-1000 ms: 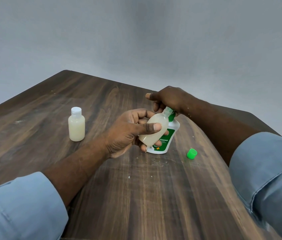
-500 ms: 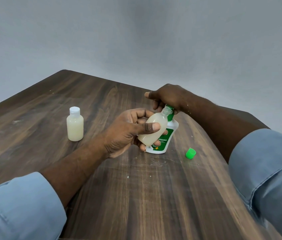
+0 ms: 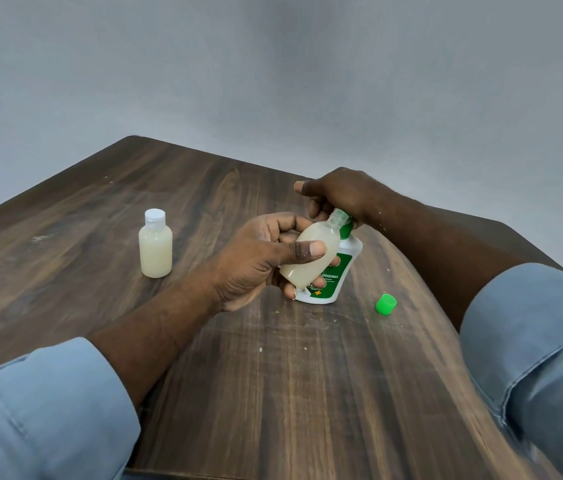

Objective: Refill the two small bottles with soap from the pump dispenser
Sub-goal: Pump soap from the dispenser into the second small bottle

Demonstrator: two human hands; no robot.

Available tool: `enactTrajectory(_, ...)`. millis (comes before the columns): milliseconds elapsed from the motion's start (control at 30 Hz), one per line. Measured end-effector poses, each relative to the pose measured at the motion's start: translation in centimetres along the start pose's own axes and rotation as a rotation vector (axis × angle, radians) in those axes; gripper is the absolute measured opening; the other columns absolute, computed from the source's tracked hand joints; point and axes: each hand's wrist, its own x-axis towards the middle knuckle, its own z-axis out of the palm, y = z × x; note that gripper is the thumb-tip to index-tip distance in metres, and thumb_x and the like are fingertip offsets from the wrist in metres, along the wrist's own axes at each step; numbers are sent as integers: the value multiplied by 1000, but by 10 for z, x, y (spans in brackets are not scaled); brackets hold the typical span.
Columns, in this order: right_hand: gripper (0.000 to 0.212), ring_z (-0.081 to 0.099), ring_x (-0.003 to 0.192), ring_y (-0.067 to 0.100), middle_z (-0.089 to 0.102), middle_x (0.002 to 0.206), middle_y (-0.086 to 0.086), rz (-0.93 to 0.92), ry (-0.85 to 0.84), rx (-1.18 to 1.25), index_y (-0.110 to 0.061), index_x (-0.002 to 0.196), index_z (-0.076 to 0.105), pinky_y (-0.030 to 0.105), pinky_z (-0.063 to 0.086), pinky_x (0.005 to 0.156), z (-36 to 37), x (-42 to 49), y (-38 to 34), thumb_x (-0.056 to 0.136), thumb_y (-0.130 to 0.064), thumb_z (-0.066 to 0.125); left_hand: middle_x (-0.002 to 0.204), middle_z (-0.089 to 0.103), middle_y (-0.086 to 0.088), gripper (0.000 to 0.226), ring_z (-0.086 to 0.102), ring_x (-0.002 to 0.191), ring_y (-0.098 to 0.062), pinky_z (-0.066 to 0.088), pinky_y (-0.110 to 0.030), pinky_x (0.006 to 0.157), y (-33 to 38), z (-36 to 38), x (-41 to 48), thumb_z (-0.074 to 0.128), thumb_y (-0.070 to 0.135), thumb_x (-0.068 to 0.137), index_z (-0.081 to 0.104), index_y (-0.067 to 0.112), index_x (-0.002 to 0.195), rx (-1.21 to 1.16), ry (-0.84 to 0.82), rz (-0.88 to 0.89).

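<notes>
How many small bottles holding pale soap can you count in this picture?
2. One capped small bottle stands on the table; the other, an uncapped small bottle, is tilted in the left hand under the pump dispenser.

light: soft, even | shadows: faint | focus: sharp | edges: wide-angle bowing

One head-worn camera looks forward and down, close over the wooden table (image 3: 273,393)
</notes>
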Motion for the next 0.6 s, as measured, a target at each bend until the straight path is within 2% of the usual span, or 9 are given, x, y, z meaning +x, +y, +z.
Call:
enactTrajectory(200,53,58,57,15,69,70,1,-13,4,-40,-16,72,71,29,43,56,-3,1,-2,97,-60,56,116,74,-24,47,75,86,-34,56,-29,51,0,0,0,72,22,90,57,2,129,-5,-7,-5)
enactTrajectory(333,55,60,63,18,71,76,4,-28,11,-28,-15,74,73,30,44,58,-3,2,-1,97,-61,54,115,75,-24,45,75,86,-34,56,-29,51,0,0,0,72,22,90,58,2,128,-7,-8,-2)
enactTrajectory(600,54,59,60,17,70,73,3,-18,-3,-82,-16,71,71,30,44,58,-5,3,-3,97,-60,55,116,74,-25,46,75,85,-34,56,-29,50,0,1,1,71,21,90,57,1,129,-10,-7,-4)
